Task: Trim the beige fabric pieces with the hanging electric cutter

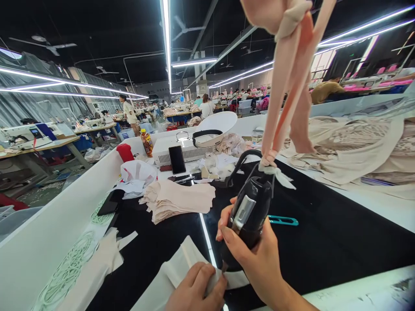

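My right hand [256, 255] is wrapped around a black handheld tool [249, 211] with a silver clip, held upright with its tip down on a pale fabric piece [181, 263]. A beige fabric strip [285, 86] is tied to the tool's top and hangs from above. My left hand [194, 291], fingers curled, presses the fabric piece down on the black table surface [324, 233] right beside the tool's tip.
A stack of beige fabric pieces [178, 198] lies further back, with teal snips [283, 221] to the right. A phone [177, 159], white machine [184, 149], red cup [125, 152], bottle [147, 142] and lace fabric [350, 147] surround it. White elastic loops [71, 268] lie left. Other workers sit far back.
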Action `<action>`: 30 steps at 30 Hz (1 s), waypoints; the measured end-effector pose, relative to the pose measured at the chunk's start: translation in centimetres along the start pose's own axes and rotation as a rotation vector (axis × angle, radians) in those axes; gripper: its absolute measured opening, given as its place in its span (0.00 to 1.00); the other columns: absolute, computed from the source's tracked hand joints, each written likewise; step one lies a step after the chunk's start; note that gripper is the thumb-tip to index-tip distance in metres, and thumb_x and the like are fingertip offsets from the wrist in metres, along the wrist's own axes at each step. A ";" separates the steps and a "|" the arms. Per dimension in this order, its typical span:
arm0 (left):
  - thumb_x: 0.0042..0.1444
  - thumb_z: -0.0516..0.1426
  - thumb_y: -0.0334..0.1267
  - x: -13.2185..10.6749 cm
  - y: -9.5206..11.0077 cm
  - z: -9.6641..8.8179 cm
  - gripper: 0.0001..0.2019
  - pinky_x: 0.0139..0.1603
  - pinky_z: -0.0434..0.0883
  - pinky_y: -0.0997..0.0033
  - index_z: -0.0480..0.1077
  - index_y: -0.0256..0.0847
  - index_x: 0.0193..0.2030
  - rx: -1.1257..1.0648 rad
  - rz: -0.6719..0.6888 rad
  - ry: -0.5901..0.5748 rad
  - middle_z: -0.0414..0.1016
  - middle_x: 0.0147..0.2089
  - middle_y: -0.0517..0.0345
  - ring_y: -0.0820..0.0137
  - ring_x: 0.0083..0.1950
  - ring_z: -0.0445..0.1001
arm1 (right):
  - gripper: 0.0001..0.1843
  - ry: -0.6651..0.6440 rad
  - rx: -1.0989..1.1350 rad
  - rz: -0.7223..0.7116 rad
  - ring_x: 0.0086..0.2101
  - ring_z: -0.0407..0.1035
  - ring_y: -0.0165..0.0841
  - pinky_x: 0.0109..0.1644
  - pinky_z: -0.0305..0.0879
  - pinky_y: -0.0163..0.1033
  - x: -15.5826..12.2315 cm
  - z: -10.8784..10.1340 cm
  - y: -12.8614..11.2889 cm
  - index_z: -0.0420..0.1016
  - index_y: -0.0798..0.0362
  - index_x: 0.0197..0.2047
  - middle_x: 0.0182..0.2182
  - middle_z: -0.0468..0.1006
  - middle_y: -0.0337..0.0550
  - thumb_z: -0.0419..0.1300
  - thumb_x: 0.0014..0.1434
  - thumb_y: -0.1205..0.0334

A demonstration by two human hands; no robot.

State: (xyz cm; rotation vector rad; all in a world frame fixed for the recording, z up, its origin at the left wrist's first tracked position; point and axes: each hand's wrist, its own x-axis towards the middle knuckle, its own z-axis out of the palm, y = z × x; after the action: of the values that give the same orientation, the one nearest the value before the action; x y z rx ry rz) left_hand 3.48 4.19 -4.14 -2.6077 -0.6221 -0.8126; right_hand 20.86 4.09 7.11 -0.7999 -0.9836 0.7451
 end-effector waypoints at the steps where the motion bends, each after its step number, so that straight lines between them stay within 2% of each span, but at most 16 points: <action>1: 0.66 0.52 0.26 -0.1 0.0 0.0 0.17 0.46 0.83 0.68 0.73 0.39 0.57 0.005 -0.007 -0.002 0.77 0.44 0.49 0.62 0.44 0.82 | 0.16 0.000 -0.005 -0.006 0.23 0.74 0.31 0.30 0.78 0.35 0.0 0.0 0.0 0.72 0.46 0.45 0.29 0.81 0.36 0.73 0.57 0.61; 6: 0.65 0.53 0.28 -0.1 -0.2 -0.1 0.15 0.44 0.84 0.64 0.73 0.43 0.55 0.000 -0.032 -0.025 0.74 0.45 0.49 0.61 0.44 0.80 | 0.15 -0.035 0.003 0.008 0.26 0.73 0.31 0.31 0.76 0.35 -0.1 -0.4 0.7 0.71 0.45 0.47 0.31 0.80 0.36 0.71 0.61 0.63; 10: 0.64 0.60 0.34 0.1 0.2 -0.2 0.11 0.48 0.83 0.61 0.73 0.46 0.53 -0.006 -0.100 -0.024 0.72 0.47 0.50 0.59 0.47 0.78 | 0.14 -0.069 0.039 0.014 0.27 0.72 0.31 0.32 0.75 0.36 -0.1 -0.4 1.4 0.71 0.45 0.48 0.33 0.78 0.36 0.71 0.63 0.61; 13: 0.60 0.66 0.36 0.2 0.8 -0.3 0.15 0.49 0.83 0.55 0.74 0.48 0.53 -0.029 -0.199 -0.042 0.70 0.48 0.49 0.56 0.49 0.76 | 0.14 -0.077 0.026 0.004 0.28 0.73 0.33 0.34 0.76 0.38 -0.2 -0.2 1.6 0.71 0.45 0.47 0.33 0.78 0.36 0.71 0.63 0.59; 18: 0.54 0.72 0.40 -0.2 1.3 -0.2 0.24 0.53 0.82 0.44 0.74 0.55 0.56 -0.015 -0.256 -0.067 0.69 0.52 0.50 0.52 0.53 0.75 | 0.12 -0.073 0.000 0.008 0.28 0.75 0.33 0.35 0.78 0.38 -0.2 0.1 1.6 0.72 0.45 0.47 0.34 0.79 0.36 0.70 0.64 0.59; 24: 0.50 0.75 0.42 -0.7 1.3 0.3 0.26 0.54 0.81 0.43 0.75 0.56 0.55 -0.014 -0.278 -0.062 0.68 0.55 0.49 0.50 0.56 0.74 | 0.17 -0.050 -0.002 -0.014 0.28 0.74 0.31 0.35 0.77 0.37 0.2 0.3 2.0 0.70 0.44 0.51 0.34 0.79 0.34 0.71 0.63 0.62; 27: 0.48 0.77 0.42 -0.7 1.4 0.3 0.29 0.55 0.81 0.43 0.74 0.57 0.56 -0.011 -0.279 -0.065 0.67 0.55 0.48 0.51 0.56 0.74 | 0.17 -0.049 0.000 -0.006 0.27 0.74 0.32 0.34 0.77 0.37 0.3 0.7 1.8 0.70 0.44 0.50 0.33 0.79 0.35 0.71 0.62 0.62; 30: 0.50 0.76 0.43 -0.6 1.5 0.3 0.27 0.55 0.81 0.44 0.75 0.57 0.55 -0.004 -0.277 -0.062 0.68 0.55 0.48 0.50 0.56 0.74 | 0.16 -0.031 -0.005 -0.007 0.25 0.73 0.32 0.31 0.76 0.37 0.5 1.3 1.4 0.70 0.45 0.48 0.31 0.79 0.35 0.70 0.60 0.61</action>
State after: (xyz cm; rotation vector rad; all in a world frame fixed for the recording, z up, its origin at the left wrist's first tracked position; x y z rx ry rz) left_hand 3.88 2.89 -4.98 -2.5933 -1.0164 -0.8145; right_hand 19.64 5.52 6.53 -0.7907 -1.0161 0.7510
